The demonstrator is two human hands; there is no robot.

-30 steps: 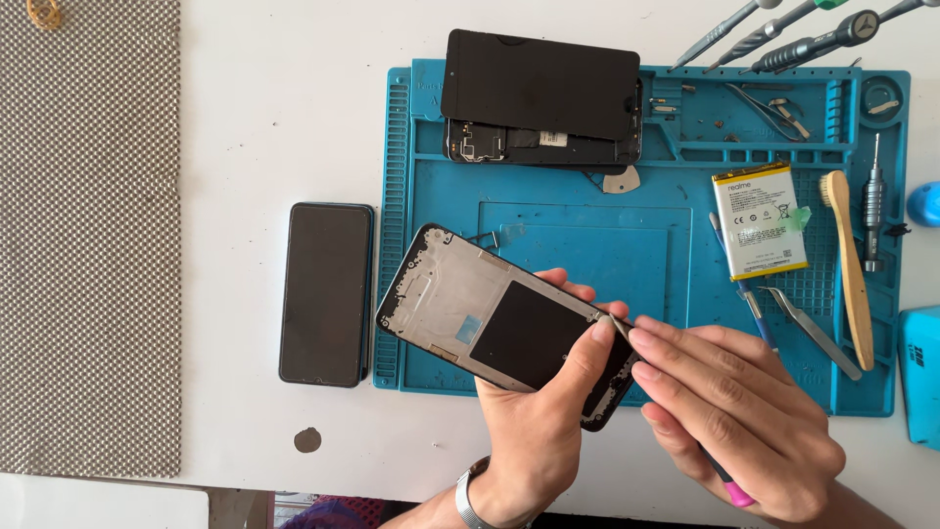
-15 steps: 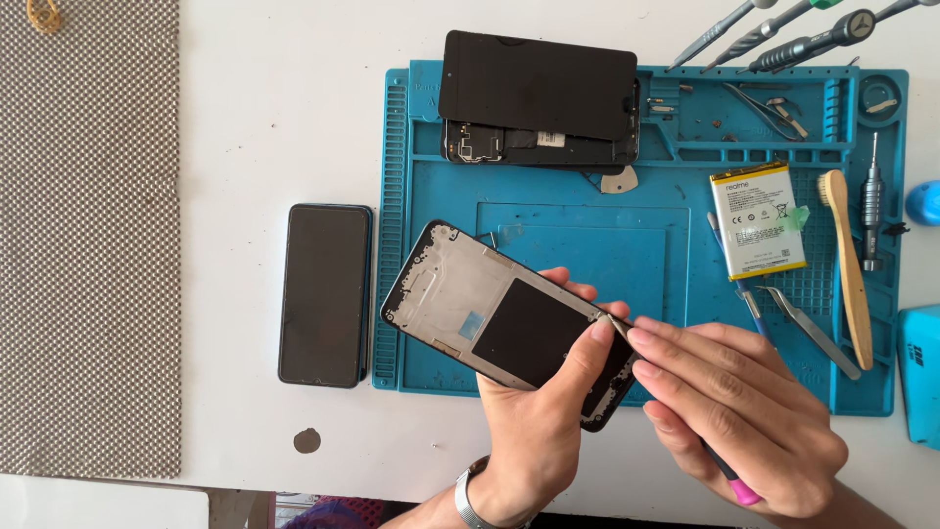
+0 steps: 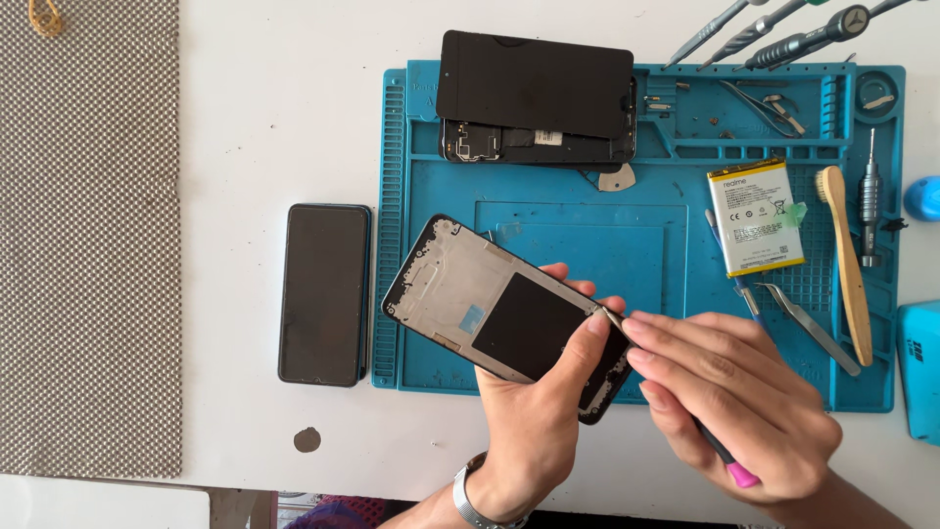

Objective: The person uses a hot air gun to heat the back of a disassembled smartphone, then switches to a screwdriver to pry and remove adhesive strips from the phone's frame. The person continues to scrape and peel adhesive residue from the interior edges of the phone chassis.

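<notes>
The phone frame (image 3: 509, 318) was held above the near edge of the blue work mat (image 3: 431, 294), tilted, with its far-left corner raised over the mat's left part. It was gripped from beneath by the left hand (image 3: 534, 421), whose fingers were curled round the underside and whose thumb was pressed on the frame's right edge. Just right of the frame, the right hand (image 3: 734, 402) was closed in a pinch on a slim tool with a pink end (image 3: 741, 476), the tip being set against the frame's edge beside the left thumb. Compared with a second earlier, almost nothing was changed: the frame was shifted only slightly and the tool tip was kept at the same spot, so the edge work appeared to be under way and unfinished.

Left of the mat, a dark phone (image 3: 325, 294) was laid flat. On the mat's right part, a battery (image 3: 754, 216) and a wooden-handled brush (image 3: 847, 264) were seen. At the mat's far edge, a black screen panel (image 3: 534, 83) was laid over an opened phone body (image 3: 539, 147).
</notes>
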